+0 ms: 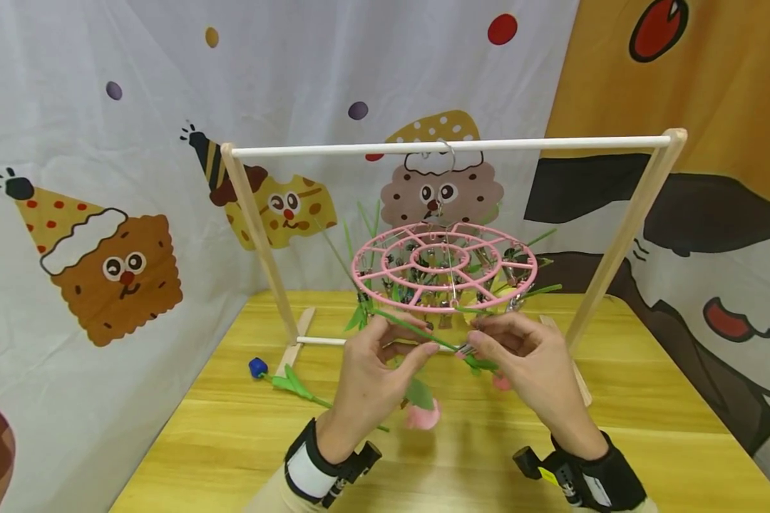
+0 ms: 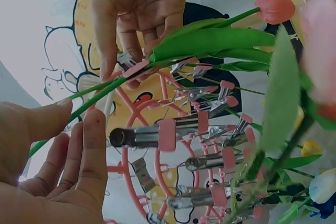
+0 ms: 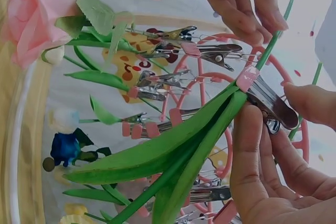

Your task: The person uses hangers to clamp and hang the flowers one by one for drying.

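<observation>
Below the front rim of a pink round hanger [image 1: 445, 308], my left hand [image 1: 368, 377] pinches the green stem of an artificial tulip [image 2: 94, 98] between thumb and fingertips. The tulip's pink head [image 2: 274, 7] and long leaves [image 3: 157, 161] point away from that hand. My right hand [image 1: 535, 367] holds a metal clip [image 3: 270, 100] between thumb and fingers. The clip's pink tips close around the stem just above the leaves. Close by, a pink artificial rose [image 1: 423, 415] hangs head down.
The hanger hangs by a hook [image 1: 449, 153] from a white rod [image 1: 359, 149] on a wooden frame [image 1: 629, 235]. Several metal clips [image 2: 202, 158] with pink tips and artificial flowers dangle beneath it. A blue flower [image 1: 258, 368] lies on the wooden table [image 1: 205, 449] at left.
</observation>
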The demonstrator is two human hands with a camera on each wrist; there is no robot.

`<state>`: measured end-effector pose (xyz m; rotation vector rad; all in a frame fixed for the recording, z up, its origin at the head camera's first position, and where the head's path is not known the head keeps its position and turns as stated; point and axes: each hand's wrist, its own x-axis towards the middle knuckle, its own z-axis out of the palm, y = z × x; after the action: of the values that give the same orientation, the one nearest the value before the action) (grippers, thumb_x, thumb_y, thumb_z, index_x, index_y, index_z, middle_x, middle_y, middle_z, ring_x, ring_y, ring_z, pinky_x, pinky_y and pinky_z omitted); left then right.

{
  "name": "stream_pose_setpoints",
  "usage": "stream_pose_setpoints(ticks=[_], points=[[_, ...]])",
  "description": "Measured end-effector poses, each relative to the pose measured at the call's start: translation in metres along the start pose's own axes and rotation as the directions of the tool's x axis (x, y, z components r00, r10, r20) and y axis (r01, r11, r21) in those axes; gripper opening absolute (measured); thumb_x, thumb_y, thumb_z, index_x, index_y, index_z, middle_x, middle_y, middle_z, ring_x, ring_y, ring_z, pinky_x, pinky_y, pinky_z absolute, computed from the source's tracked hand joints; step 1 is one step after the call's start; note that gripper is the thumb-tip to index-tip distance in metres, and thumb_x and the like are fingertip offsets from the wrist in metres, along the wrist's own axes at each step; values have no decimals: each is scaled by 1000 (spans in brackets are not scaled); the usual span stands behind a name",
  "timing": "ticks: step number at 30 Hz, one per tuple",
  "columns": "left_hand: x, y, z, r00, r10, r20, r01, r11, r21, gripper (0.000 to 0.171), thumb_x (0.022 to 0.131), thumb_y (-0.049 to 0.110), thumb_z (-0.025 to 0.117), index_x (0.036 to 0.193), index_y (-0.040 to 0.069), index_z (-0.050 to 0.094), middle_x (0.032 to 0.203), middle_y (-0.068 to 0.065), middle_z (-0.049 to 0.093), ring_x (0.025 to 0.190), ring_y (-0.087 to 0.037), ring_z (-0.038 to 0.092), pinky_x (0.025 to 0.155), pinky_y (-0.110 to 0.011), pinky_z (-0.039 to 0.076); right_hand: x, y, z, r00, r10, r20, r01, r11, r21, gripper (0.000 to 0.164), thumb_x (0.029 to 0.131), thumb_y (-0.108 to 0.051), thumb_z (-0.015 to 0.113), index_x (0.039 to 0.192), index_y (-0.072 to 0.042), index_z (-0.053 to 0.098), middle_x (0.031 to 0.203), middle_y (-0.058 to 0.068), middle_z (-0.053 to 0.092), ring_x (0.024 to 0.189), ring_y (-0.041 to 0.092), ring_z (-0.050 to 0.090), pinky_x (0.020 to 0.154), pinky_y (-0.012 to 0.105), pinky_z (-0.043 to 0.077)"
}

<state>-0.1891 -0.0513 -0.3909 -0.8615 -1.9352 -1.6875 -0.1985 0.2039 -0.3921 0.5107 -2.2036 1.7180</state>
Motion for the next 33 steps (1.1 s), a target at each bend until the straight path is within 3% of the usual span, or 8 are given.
stream_pose_setpoints(ticks=[7,17,26,33], points=[[-2,-5,-7,998,49,31,-50,998,26,24,104,1,87,122,5,71,115,-15,83,104,-25,87,85,-36,75,1,0,-3,999,33,-9,-33,999,-18,26,110,-19,85,132,-6,83,119,-8,88,98,13,87,89,24,71],[-4,-7,-18,999,37,37,-40,995,91,27,103,2,88,126,5,73,118,-16,82,109,-25,85,94,-34,74,1,1,-7,997,64,-47,-66,997,-41,27,108,-22,88,130,-7,83,111,-7,88,93,14,86,88,24,71],[-9,-13,-29,998,50,34,-55,987,153,24,103,4,89,123,7,76,116,-11,83,107,-22,84,93,-32,74,2,2,-14,994,94,-58,-96,994,-46,31,109,-25,88,133,-7,82,111,-11,88,93,10,85,62,33,70],[-21,-25,-44,998,50,41,-57,976,210,22,104,5,89,122,8,77,115,-9,84,103,-22,84,90,-31,73,1,4,-19,989,131,-71,-137,986,-92,40,109,-32,88,141,-10,81,112,-14,88,101,3,85,72,27,71]])
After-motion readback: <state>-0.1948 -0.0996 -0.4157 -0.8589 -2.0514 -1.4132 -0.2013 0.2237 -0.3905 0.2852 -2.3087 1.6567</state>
